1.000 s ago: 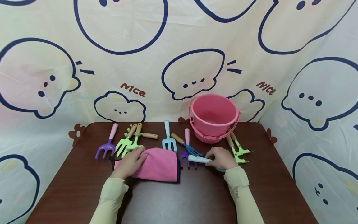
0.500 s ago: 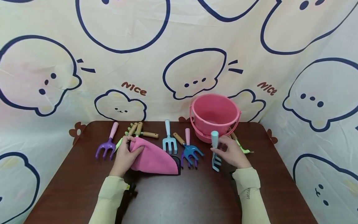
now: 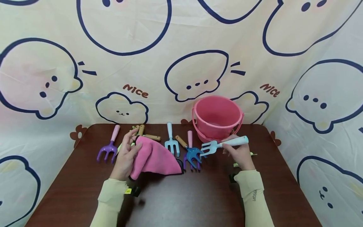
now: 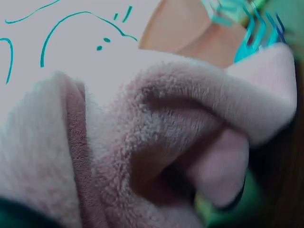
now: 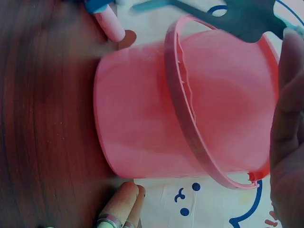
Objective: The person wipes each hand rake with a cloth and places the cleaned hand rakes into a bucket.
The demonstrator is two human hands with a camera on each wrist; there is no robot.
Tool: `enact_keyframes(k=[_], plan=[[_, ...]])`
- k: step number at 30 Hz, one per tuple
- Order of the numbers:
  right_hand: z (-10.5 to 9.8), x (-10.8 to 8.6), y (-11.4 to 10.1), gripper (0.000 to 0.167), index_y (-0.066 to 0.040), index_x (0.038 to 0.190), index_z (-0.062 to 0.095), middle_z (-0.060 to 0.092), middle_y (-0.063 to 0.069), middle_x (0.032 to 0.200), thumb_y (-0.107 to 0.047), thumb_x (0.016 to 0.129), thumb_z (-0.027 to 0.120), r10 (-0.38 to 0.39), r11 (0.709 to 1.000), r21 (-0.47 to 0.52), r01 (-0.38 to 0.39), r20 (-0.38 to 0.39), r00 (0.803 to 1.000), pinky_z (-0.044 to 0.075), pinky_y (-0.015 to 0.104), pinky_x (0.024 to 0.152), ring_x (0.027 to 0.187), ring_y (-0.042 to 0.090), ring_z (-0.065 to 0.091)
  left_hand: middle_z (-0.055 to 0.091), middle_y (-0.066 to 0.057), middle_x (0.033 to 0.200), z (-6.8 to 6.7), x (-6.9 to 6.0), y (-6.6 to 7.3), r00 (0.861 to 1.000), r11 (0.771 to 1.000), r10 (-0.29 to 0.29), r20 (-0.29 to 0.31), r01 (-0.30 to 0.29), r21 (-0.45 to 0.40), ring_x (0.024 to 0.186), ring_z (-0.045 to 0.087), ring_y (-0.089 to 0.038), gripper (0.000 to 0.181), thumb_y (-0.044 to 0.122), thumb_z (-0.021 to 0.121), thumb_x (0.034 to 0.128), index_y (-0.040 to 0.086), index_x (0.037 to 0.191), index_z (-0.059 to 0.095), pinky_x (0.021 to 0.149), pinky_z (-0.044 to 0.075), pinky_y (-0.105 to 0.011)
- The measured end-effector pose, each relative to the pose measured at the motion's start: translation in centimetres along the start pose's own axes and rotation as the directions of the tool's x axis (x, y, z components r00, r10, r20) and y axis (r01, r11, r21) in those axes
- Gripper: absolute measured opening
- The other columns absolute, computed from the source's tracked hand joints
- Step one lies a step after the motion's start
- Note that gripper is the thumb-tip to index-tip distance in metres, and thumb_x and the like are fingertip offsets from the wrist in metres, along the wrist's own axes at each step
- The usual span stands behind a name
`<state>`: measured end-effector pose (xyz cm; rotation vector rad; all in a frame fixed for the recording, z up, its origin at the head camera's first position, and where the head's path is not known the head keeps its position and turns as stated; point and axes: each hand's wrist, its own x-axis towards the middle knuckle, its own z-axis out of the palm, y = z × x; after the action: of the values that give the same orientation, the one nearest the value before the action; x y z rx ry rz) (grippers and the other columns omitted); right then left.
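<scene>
We take the pink cloth as the centre of our dial: soft, black-edged, bunched into a drooping peak, its pile fuzzy in the left wrist view, one trimmed end trailing toward 4 o'clock. Left hand, at 9 o'clock: thumb and fingers pinch the cloth's upper corner. Right hand, at 3 o'clock: thumb and fingers are clamped on a pale blue fork with a smooth, tapered handle. We note this fork clear of the wood-grained table, tines toward 9 o'clock, handle end toward 3 o'clock, just in front of the bucket. Bucket, at 2 o'clock: pink, smooth-walled, round-rimmed, narrowing to its base, its curved bail hanging in front. At 3 o'clock, between cloth and bucket, a wooden-handled blue fork crosses a pink-handled purple fork. At 11 o'clock we see cylindrical wooden handles.
</scene>
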<state>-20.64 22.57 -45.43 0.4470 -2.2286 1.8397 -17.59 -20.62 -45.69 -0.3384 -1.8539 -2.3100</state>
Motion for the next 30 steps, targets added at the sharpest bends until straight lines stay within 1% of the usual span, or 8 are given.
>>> enact_keyframes(k=[6,13,15,18,20,22,25,30], plan=[[0.6,-0.1,-0.3,0.021,0.015,0.110,0.067,0.078,0.001,0.086,-0.004,0.104,0.059,-0.025,0.956,0.290,0.036,-0.040,0.999,0.061,0.027,0.064,0.067,0.015,0.074,0.050,-0.004,0.136,1.7,0.3,0.2,0.995,0.999,0.040,0.094,-0.042,0.020,0.103,0.059,-0.004,0.056,-0.005,0.055,0.1026,0.005,0.155,0.037,0.077,0.052,-0.016],[3.0,0.1,-0.8,0.021,0.016,0.114,0.066,0.079,0.009,0.099,0.011,0.101,0.051,-0.209,0.911,0.392,0.126,0.176,0.962,0.063,0.032,0.076,0.080,0.020,0.078,0.052,0.001,0.145,4.4,0.7,-0.6,0.978,0.997,0.048,0.204,-0.036,-0.062,0.125,0.057,-0.006,0.059,-0.005,0.054,0.1030,0.013,0.156,0.035,0.099,0.050,-0.020],[3.9,0.0,-1.0,0.020,0.017,0.115,0.065,0.078,0.011,0.100,0.012,0.100,0.053,-0.217,0.922,0.372,0.108,0.266,0.939,0.063,0.034,0.077,0.082,0.023,0.077,0.051,0.002,0.151,5.2,0.6,-1.1,0.961,1.000,0.003,0.277,-0.004,0.004,0.135,0.052,-0.008,0.058,0.001,0.054,0.1046,0.015,0.158,0.034,0.110,0.044,-0.026],[5.1,-0.3,-1.2,0.020,0.012,0.116,0.068,0.077,0.012,0.100,0.009,0.099,0.059,-0.190,0.945,0.321,0.061,0.388,0.902,0.063,0.036,0.078,0.083,0.025,0.076,0.051,0.005,0.155,6.4,0.4,-1.8,0.910,0.985,-0.096,0.403,0.029,0.168,0.148,0.038,-0.009,0.051,0.016,0.049,0.1085,0.023,0.158,0.039,0.123,0.028,-0.040],[5.6,-0.4,-1.2,0.021,0.008,0.118,0.070,0.077,0.014,0.104,0.007,0.098,0.062,-0.170,0.953,0.301,0.029,0.454,0.875,0.063,0.037,0.080,0.084,0.028,0.074,0.055,0.007,0.152,7.0,0.3,-2.2,0.875,0.956,-0.113,0.471,-0.034,0.292,0.149,0.038,-0.013,0.047,0.022,0.045,0.1110,0.026,0.157,0.042,0.124,0.025,-0.051],[6.0,-0.5,-1.2,0.023,0.005,0.119,0.071,0.074,0.018,0.105,0.006,0.097,0.064,-0.167,0.961,0.276,0.024,0.506,0.846,0.062,0.038,0.080,0.085,0.030,0.071,0.062,0.006,0.145,7.5,0.3,-2.5,0.865,0.914,-0.082,0.495,-0.133,0.383,0.147,0.042,-0.017,0.046,0.021,0.049,0.1103,0.027,0.155,0.045,0.122,0.026,-0.059],[6.3,-0.6,-1.4,0.026,0.000,0.121,0.073,0.072,0.021,0.106,0.003,0.096,0.067,-0.160,0.975,0.217,0.042,0.560,0.813,0.059,0.037,0.081,0.086,0.027,0.066,0.069,0.005,0.134,7.8,0.1,-2.8,0.885,0.831,0.006,0.465,-0.263,0.491,0.137,0.055,-0.020,0.053,0.014,0.064,0.1035,0.024,0.153,0.047,0.117,0.036,-0.061],[6.6,-0.7,-1.7,0.027,-0.008,0.121,0.075,0.072,0.015,0.105,-0.002,0.095,0.070,-0.128,0.991,0.109,0.079,0.587,0.799,0.056,0.034,0.079,0.087,0.022,0.063,0.072,0.006,0.121,8.2,0.0,-3.8,0.914,0.700,0.016,0.405,-0.300,0.649,0.120,0.064,-0.016,0.036,0.024,0.070,0.1001,0.023,0.135,0.063,0.114,0.040,-0.057]])
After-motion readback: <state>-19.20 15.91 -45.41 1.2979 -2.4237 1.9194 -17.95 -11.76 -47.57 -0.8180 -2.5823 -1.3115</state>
